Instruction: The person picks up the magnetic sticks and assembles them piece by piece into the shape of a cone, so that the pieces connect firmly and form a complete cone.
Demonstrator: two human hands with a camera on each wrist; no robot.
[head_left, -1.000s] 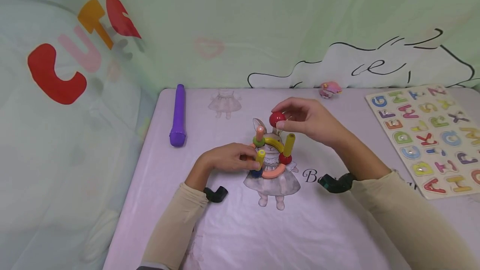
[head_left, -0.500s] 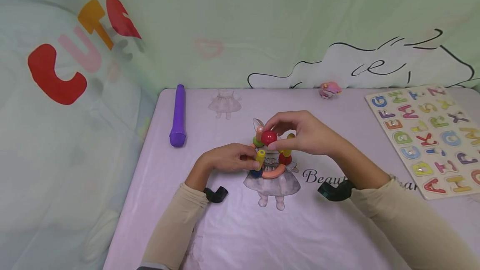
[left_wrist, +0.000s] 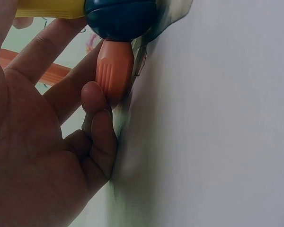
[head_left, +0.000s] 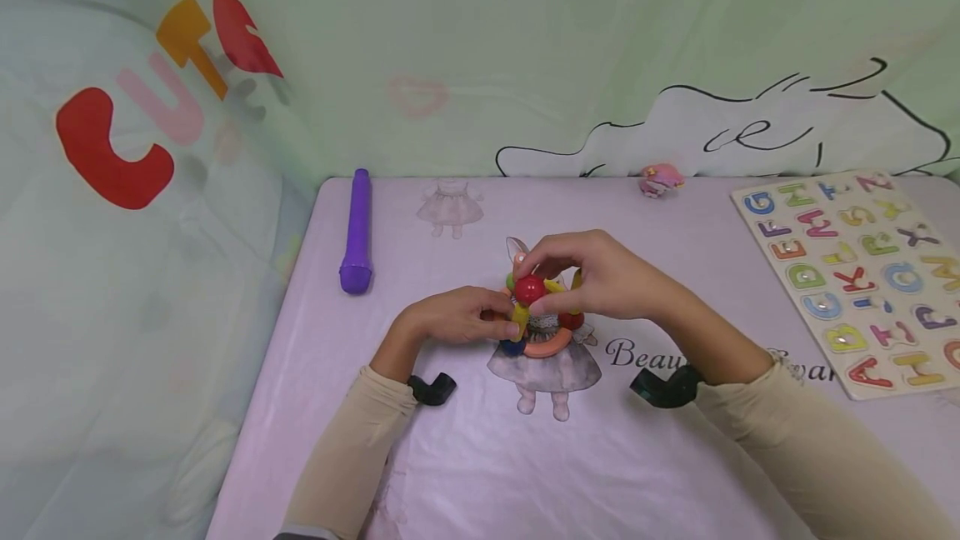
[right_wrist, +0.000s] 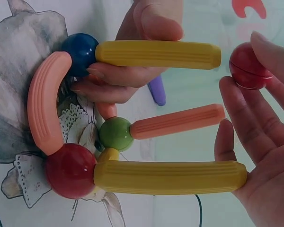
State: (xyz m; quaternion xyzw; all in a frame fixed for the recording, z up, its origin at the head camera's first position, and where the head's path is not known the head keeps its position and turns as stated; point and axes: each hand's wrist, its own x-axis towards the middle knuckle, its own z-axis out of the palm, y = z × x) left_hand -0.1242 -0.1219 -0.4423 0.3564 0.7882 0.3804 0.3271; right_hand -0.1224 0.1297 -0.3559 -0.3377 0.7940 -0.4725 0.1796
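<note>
A ring of curved rods and coloured balls lies on the table, with upright rods standing from it. My left hand (head_left: 465,315) pinches one yellow rod (right_wrist: 158,54) above its blue ball (right_wrist: 80,53). Between thumb and fingers, my right hand (head_left: 611,273) holds a loose red ball (right_wrist: 250,66) just off that rod's top end. Beside it rise an orange rod (right_wrist: 177,122) on a green ball (right_wrist: 116,134) and another yellow rod (right_wrist: 168,177) on a red base ball (right_wrist: 71,170). An orange curved rod (right_wrist: 45,104) joins the blue and red balls. The right hand partly hides the toy in the head view.
A purple toy microphone (head_left: 357,232) lies at the left of the table (head_left: 465,473). On the right is an alphabet puzzle board (head_left: 855,282). A small pink toy (head_left: 661,179) sits by the back edge, against the green curtain (head_left: 525,48).
My right hand has brought the red ball down and left, from behind the ring to the top of the yellow rod. The left hand stays in place on that rod.
</note>
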